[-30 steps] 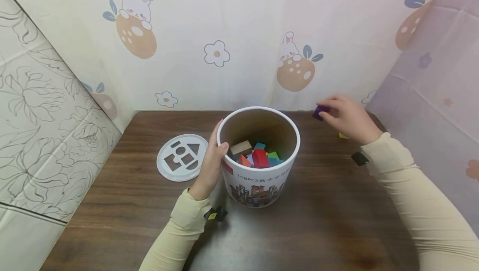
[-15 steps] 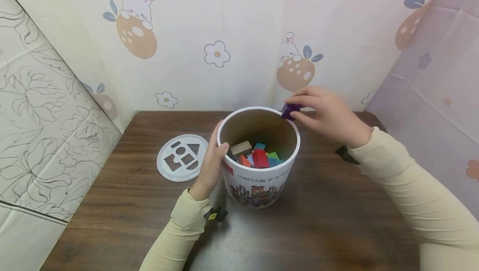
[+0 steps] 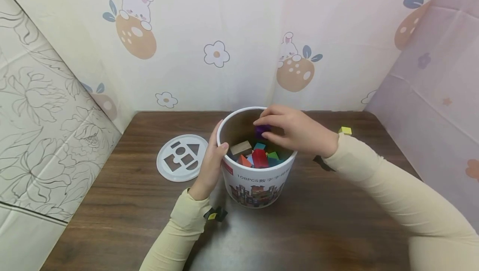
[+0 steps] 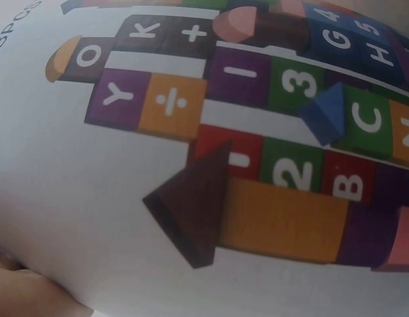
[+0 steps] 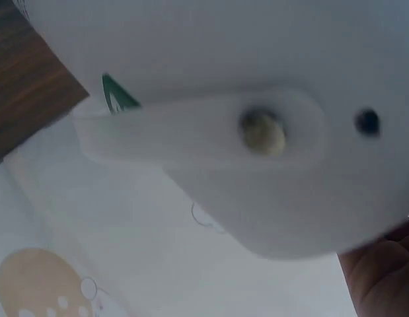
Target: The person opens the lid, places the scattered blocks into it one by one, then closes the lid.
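A white round bucket (image 3: 258, 183) of toy blocks stands on the table, its side printed with a block picture. My left hand (image 3: 212, 158) holds its left rim, thumb over the edge; in the left wrist view part of that hand (image 4: 32, 290) lies against the printed wall (image 4: 105, 218). My right hand (image 3: 295, 129) reaches over the right rim and pinches a purple block (image 3: 261, 131) inside the mouth. Below lie several blocks, among them a red block (image 3: 260, 158) and a bare wood block (image 3: 241, 148). The right wrist view shows the bucket's pale handle strap (image 5: 184, 132).
A white lid (image 3: 176, 175) with shaped cut-outs lies flat left of the bucket. A yellow block (image 3: 345, 130) sits at the back right, beside my right sleeve. The brown table (image 3: 318, 221) ends at a patterned curtain (image 3: 243, 75) behind.
My right hand has carried the purple block left, from the table's back right across the rim and down into the bucket's mouth. The left hand and bucket stay put. The yellow block is uncovered.
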`<state>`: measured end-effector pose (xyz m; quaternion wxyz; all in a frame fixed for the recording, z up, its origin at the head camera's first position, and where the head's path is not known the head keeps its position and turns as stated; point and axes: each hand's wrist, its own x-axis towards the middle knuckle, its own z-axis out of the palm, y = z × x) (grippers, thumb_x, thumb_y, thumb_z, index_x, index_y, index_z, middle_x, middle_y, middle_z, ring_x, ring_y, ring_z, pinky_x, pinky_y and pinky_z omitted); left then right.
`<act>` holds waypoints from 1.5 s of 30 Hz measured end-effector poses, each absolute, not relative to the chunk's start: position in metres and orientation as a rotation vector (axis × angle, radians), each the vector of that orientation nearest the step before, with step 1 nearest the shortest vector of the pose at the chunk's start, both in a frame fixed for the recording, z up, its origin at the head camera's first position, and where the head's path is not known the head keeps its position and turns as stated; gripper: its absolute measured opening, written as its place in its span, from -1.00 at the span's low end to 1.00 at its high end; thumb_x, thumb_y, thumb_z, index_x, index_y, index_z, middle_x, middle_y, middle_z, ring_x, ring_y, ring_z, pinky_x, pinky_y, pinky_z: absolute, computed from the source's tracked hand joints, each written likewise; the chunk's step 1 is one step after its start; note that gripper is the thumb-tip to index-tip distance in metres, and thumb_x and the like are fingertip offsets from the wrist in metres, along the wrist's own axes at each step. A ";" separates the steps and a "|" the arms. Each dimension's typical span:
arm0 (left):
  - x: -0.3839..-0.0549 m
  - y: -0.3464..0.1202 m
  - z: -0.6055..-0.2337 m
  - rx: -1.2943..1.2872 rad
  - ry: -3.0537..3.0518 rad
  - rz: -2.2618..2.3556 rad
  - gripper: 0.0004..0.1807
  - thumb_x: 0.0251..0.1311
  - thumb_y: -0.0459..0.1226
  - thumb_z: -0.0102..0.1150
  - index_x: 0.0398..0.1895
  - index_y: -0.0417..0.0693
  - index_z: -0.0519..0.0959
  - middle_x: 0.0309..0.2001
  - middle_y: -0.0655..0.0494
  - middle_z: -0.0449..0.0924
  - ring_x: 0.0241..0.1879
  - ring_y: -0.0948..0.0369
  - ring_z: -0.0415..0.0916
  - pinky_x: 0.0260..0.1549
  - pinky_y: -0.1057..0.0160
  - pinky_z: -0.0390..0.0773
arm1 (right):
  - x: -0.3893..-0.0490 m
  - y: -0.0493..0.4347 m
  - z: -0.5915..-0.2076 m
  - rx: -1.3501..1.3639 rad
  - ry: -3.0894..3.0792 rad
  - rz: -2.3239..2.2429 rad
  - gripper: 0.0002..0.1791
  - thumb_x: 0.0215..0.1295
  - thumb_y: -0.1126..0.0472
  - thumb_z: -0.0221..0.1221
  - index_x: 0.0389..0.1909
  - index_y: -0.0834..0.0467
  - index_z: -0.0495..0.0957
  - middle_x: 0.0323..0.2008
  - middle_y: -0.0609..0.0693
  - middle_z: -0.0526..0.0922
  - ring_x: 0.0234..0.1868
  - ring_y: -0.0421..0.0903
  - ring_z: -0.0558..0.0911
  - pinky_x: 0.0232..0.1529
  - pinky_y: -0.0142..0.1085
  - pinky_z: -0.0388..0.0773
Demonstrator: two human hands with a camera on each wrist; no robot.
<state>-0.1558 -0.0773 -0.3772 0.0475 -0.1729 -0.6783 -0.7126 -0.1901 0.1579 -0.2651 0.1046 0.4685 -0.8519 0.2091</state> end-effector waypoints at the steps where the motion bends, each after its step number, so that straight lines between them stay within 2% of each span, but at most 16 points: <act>1: -0.156 -0.077 -0.377 -0.522 -2.073 -2.171 -0.23 0.27 -0.04 -0.19 0.56 0.12 -0.07 0.51 0.12 0.03 0.45 0.02 0.03 0.40 -0.23 0.09 | -0.190 0.157 -0.266 1.379 -2.528 0.613 -0.61 0.13 0.22 0.38 0.02 0.15 0.65 -0.07 0.01 0.63 -0.09 -0.12 0.60 -0.06 -0.21 0.66; 4: -0.156 -0.077 -0.378 -0.522 -2.079 -2.171 -0.22 0.26 -0.01 -0.18 0.56 0.15 -0.07 0.51 0.13 0.02 0.46 0.01 0.02 0.40 -0.25 0.09 | -0.191 0.154 -0.269 1.363 -2.575 0.609 -0.60 0.12 0.22 0.38 0.02 0.13 0.65 -0.05 0.01 0.63 -0.07 -0.11 0.61 -0.04 -0.20 0.67; 11: -0.156 -0.078 -0.377 -0.512 -2.065 -2.188 -0.24 0.27 -0.10 -0.20 0.56 0.14 -0.07 0.52 0.11 0.01 0.47 0.03 0.01 0.42 -0.22 0.05 | -0.189 0.157 -0.268 1.316 -2.626 0.573 -0.63 0.17 0.18 0.35 0.02 0.12 0.64 -0.02 -0.01 0.62 -0.05 -0.11 0.62 -0.01 -0.18 0.66; 16: -0.155 -0.077 -0.376 -0.504 -2.069 -2.188 -0.23 0.26 -0.13 -0.19 0.56 0.12 -0.07 0.52 0.11 0.02 0.45 0.04 0.02 0.39 -0.24 0.10 | -0.188 0.161 -0.267 1.293 -2.625 0.582 -0.63 0.17 0.16 0.35 0.02 0.11 0.64 -0.02 -0.02 0.63 -0.06 -0.11 0.62 0.00 -0.17 0.65; 21: -0.156 -0.078 -0.377 -0.503 -2.066 -2.183 -0.22 0.25 -0.12 -0.18 0.56 0.08 -0.07 0.52 0.10 0.02 0.45 0.03 0.02 0.38 -0.25 0.11 | -0.188 0.167 -0.267 1.272 -2.594 0.595 -0.65 0.17 0.19 0.34 0.01 0.10 0.64 -0.04 -0.02 0.63 -0.07 -0.12 0.62 -0.03 -0.18 0.65; 25: -0.155 -0.078 -0.377 -0.512 -2.058 -2.181 -0.21 0.24 -0.10 -0.16 0.56 0.09 -0.06 0.52 0.08 0.02 0.46 0.02 0.01 0.39 -0.25 0.10 | -0.189 0.178 -0.267 1.224 -2.529 0.618 -0.63 0.14 0.24 0.36 0.01 0.13 0.64 -0.06 0.01 0.65 -0.12 -0.09 0.63 -0.12 -0.18 0.67; 30: -0.155 -0.078 -0.378 -0.514 -2.056 -2.177 -0.21 0.25 -0.09 -0.15 0.56 0.10 -0.06 0.52 0.10 0.01 0.46 0.03 0.01 0.40 -0.24 0.09 | -0.195 0.205 -0.268 1.042 -2.557 0.666 -0.61 0.14 0.30 0.34 0.04 0.12 0.63 -0.05 -0.01 0.65 -0.08 -0.09 0.64 -0.10 -0.12 0.66; 33: -0.156 -0.078 -0.379 -0.517 -2.053 -2.181 -0.21 0.25 -0.08 -0.15 0.56 0.09 -0.06 0.52 0.10 0.01 0.47 0.03 0.00 0.40 -0.24 0.08 | -0.204 0.229 -0.272 0.901 -2.609 0.698 -0.62 0.18 0.32 0.30 0.06 0.14 0.62 -0.03 0.02 0.65 -0.05 -0.03 0.65 -0.02 -0.04 0.63; 36: -0.155 -0.078 -0.379 -0.526 -2.050 -2.181 -0.20 0.26 -0.07 -0.15 0.57 0.05 -0.08 0.53 0.08 0.00 0.47 0.02 0.00 0.40 -0.25 0.07 | -0.216 0.254 -0.279 0.776 -2.642 0.732 -0.64 0.23 0.33 0.25 0.08 0.21 0.61 0.00 0.11 0.64 -0.07 0.09 0.67 -0.03 0.02 0.61; 40: -0.155 -0.078 -0.378 -0.525 -2.052 -2.174 -0.20 0.26 -0.08 -0.15 0.57 0.05 -0.08 0.52 0.09 0.01 0.46 0.02 0.01 0.39 -0.24 0.10 | -0.232 0.288 -0.297 0.629 -2.681 0.750 -0.66 0.30 0.28 0.20 0.07 0.27 0.59 0.00 0.19 0.63 -0.08 0.18 0.67 -0.07 -0.09 0.63; 43: -0.155 -0.078 -0.378 -0.518 -2.056 -2.172 -0.21 0.26 -0.07 -0.15 0.56 0.08 -0.07 0.51 0.13 0.03 0.46 0.04 0.02 0.39 -0.23 0.12 | -0.243 0.311 -0.315 0.528 -2.731 0.744 -0.64 0.33 0.21 0.17 0.08 0.29 0.58 0.00 0.24 0.62 -0.07 0.21 0.64 -0.05 -0.08 0.58; 45: -0.155 -0.078 -0.378 -0.519 -2.056 -2.174 -0.21 0.25 -0.08 -0.16 0.56 0.08 -0.07 0.51 0.14 0.04 0.46 0.05 0.02 0.39 -0.23 0.13 | -0.249 0.325 -0.327 0.468 -2.778 0.742 -0.62 0.35 0.18 0.15 0.10 0.31 0.55 0.01 0.29 0.59 -0.04 0.24 0.60 -0.01 0.03 0.52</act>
